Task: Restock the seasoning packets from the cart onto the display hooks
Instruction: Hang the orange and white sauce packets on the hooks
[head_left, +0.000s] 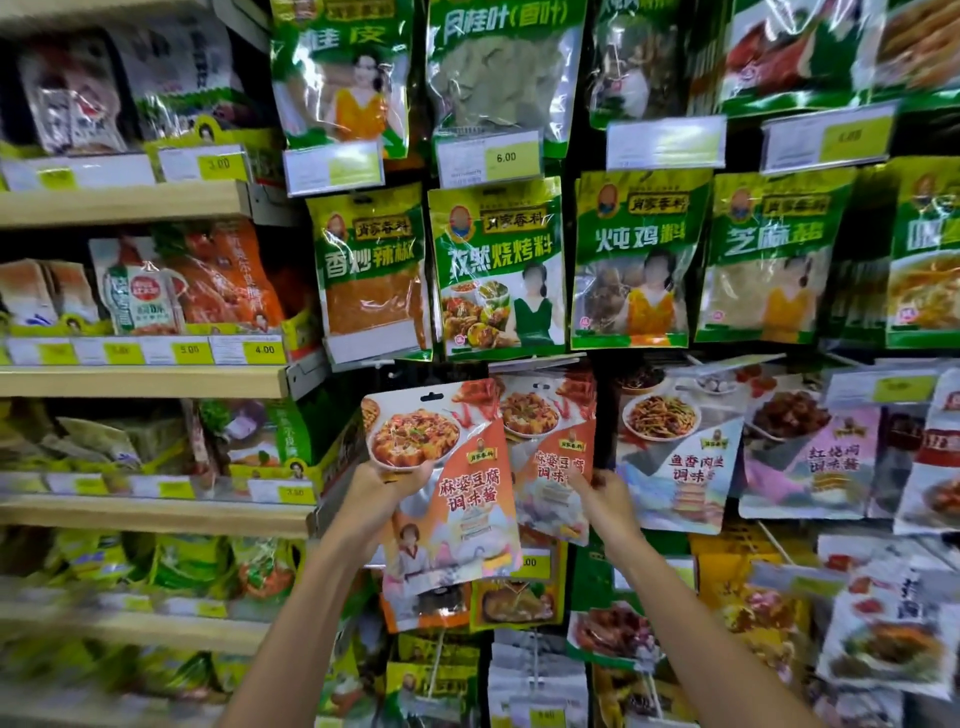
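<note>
Standing at the display wall, the person has both arms raised to the middle row. The left hand (387, 488) grips an orange seasoning packet (452, 499) by its left edge, thumb across the front and fingers curled behind it. It is held upright, tipped slightly, in front of the display and just left of its matching stock. Its hang hole (431, 397) at the top is free, so it is not on a hook yet.

The right hand (605, 501) has its fingers curled onto the lower right edge of the hanging packets (550, 457) of the same kind, pinching them, I think to steady them or draw them forward. The hook they hang from is lost in the shadow above them.

As for progress, this one packet looks about to go on, with the hole needing to be lined up with the hook's tip. The wall seems well stocked: the green packets (498, 270) above fill their row, the sauce packets (680, 457) to the right hang thickly, and the wooden shelves (140, 382) on the left are full. The cart is out of view, so how many packets wait in it I cannot say
</note>
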